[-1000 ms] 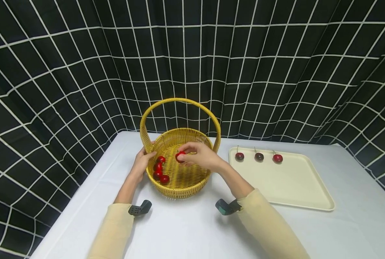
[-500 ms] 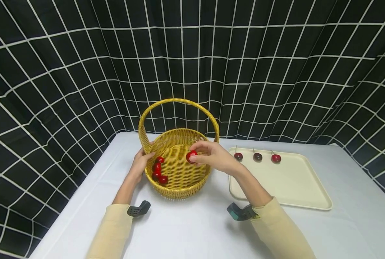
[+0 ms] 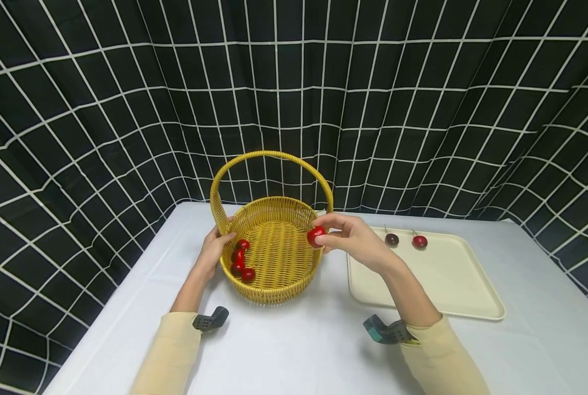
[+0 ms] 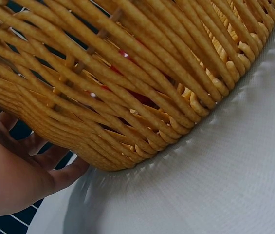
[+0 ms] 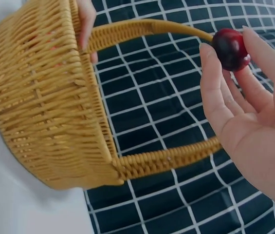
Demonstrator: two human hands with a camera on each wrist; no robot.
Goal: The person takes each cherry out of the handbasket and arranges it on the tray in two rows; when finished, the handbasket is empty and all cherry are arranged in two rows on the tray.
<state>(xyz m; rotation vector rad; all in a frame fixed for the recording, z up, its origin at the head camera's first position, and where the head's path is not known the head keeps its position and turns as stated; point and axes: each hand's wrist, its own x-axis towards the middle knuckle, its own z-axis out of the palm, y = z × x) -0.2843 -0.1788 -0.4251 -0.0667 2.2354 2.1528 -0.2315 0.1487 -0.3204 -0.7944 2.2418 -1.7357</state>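
Observation:
A yellow wicker basket (image 3: pixel 279 252) with a tall arched handle stands on the table. Several red cherries (image 3: pixel 239 255) lie together at its left inside, and through the weave only bits of red show in the left wrist view. My left hand (image 3: pixel 213 249) grips the left rim at the handle's foot, thumb over the edge and fingers outside (image 4: pixel 15 165). Between thumb and fingertips, my right hand (image 3: pixel 353 238) pinches a dark red cherry (image 5: pixel 231 49), which overlaps the basket's right rim in the head view.
A cream tray (image 3: pixel 437 280) lies to the right, partly behind my right hand and forearm. Along its far edge sit a dark cherry (image 3: pixel 391 240) and a redder cherry (image 3: pixel 419 241), both with stems. Behind the white-covered table (image 3: pixel 284 351) hangs a black curtain with white grid lines.
My right hand has moved right with the cherry, from over the basket's middle to its right rim, and now covers the tray's leftmost cherry. The left hand keeps its grip.

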